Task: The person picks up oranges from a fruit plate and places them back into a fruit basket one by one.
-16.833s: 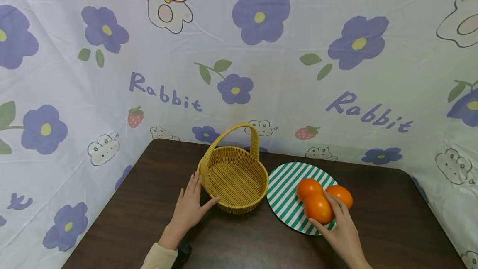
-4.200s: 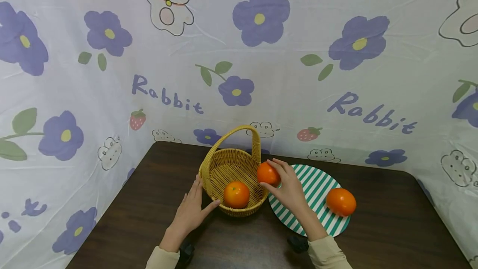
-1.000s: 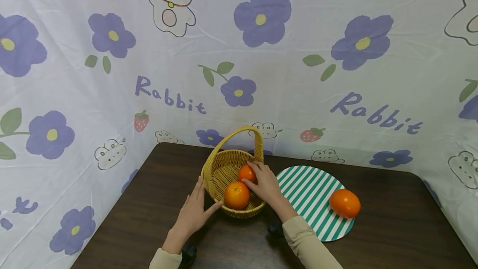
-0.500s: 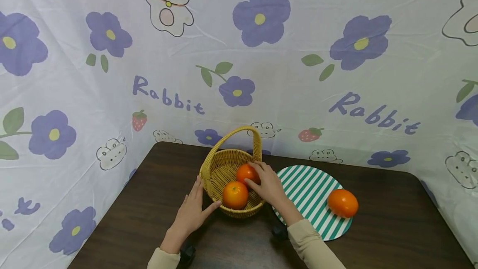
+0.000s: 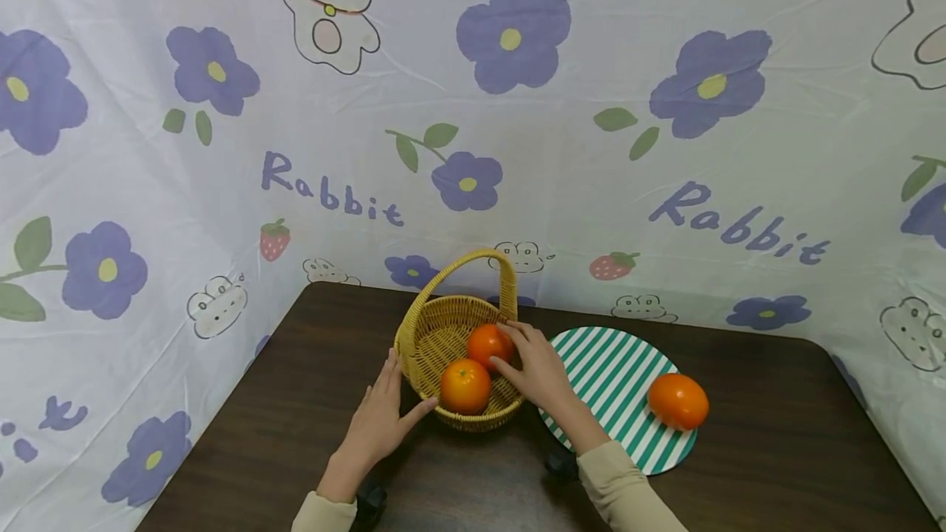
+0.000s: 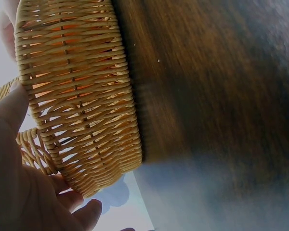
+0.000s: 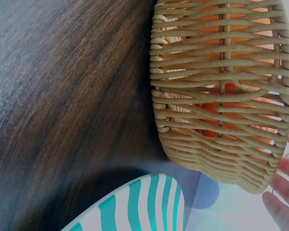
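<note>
A yellow wicker basket with a tall handle stands on the dark table. Inside it lie an orange near the front rim and a redder orange behind it. My left hand rests against the basket's left side, fingers straight, thumb at the front rim. Over the right rim, my right hand has its fingers loosely spread beside the redder orange; whether they still touch it is hard to tell. A third orange sits at the right edge of a round green-and-white striped plate.
The dark wooden table reaches back to a white cloth printed with purple flowers and rabbits. Dark straps with small devices sit at both wrists. The plate lies close to the basket's right side.
All three oranges were on the plate at first; two are now in the basket. My right hand carried the redder one in, and its fingers have just loosened and drawn slightly right. The left hand stayed.
</note>
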Motion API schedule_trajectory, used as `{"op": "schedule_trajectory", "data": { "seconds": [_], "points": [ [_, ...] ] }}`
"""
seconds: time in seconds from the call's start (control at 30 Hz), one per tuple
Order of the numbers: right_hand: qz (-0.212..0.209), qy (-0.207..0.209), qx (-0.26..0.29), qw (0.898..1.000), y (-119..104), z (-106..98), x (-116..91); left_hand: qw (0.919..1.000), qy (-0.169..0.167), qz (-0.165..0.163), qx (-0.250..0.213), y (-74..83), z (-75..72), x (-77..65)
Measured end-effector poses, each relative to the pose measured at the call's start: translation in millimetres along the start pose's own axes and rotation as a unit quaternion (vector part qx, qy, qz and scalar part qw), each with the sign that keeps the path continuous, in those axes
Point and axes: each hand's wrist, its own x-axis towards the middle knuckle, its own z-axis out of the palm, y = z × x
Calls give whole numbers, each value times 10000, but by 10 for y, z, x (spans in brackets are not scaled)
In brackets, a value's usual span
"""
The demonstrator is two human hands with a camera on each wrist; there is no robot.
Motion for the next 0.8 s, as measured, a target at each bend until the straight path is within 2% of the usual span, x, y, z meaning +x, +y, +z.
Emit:
{"op": "schedule_trajectory", "data": {
  "seconds": [0.8],
  "points": [
    [332,193,16,9993,111,-200,-152,10000,-8,-24,-22,-3,8,-15]
  ]
}}
